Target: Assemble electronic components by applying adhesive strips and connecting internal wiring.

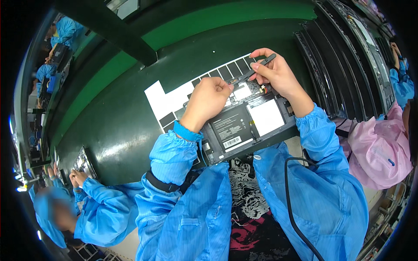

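An opened laptop-like device (279, 129) lies in front of me with its inside showing. In it are a black battery pack (224, 124) with a printed label and a white rectangular panel (266, 118). My right hand (278, 76) grips dark tweezers (265, 61) that slant down to the far edge of the device. Bent over the far left part of the device is my left hand (210, 99), its thumb and forefinger pinched together. Whatever sits between those fingertips is too small to make out. A blue band (187, 132) circles my left wrist.
Beneath the device lies a white sheet (160, 101) with black rectangles on a dark green bench (109, 126). Tall dark panels (322, 65) stand in a row at the right. Co-workers in a blue coat (109, 213) and pink clothing (376, 148) flank me. A black cable (288, 195) hangs over my coat.
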Action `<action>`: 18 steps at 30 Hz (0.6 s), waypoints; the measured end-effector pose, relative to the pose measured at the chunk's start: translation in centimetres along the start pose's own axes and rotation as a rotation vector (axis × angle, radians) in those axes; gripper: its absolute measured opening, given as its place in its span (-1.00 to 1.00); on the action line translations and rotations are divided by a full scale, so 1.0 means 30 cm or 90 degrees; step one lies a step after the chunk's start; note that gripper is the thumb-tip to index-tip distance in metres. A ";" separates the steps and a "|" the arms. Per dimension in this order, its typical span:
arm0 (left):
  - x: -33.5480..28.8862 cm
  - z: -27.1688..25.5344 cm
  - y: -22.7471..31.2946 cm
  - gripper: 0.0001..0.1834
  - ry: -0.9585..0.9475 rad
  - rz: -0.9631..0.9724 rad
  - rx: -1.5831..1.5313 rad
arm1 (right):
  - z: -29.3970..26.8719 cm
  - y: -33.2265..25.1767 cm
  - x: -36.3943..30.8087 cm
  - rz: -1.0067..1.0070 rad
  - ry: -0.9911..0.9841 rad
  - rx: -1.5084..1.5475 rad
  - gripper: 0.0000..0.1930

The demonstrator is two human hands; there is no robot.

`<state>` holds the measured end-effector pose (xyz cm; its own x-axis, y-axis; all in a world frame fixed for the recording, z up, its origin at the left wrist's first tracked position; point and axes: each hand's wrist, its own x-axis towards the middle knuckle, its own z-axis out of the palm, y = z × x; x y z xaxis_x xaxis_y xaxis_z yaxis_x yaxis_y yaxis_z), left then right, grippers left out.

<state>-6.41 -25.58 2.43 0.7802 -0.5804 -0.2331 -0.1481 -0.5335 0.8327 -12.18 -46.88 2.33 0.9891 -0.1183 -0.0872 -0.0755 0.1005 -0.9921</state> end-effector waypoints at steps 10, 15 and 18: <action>0.010 0.023 0.074 -0.66 0.100 -0.060 0.128 | -0.008 0.041 0.016 -0.071 -0.031 -0.030 -0.85; 0.018 0.031 0.068 -0.66 0.107 -0.061 0.159 | -0.009 0.043 0.008 -0.078 -0.030 -0.045 -0.88; 0.015 0.029 0.083 -0.67 0.116 -0.064 0.164 | -0.009 0.049 0.008 -0.095 -0.030 -0.048 -0.90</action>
<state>-6.96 -27.71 3.97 0.8911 -0.4102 -0.1943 -0.1962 -0.7342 0.6499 -12.10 -47.04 0.84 0.9948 -0.0792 0.0648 0.0658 0.0100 -0.9978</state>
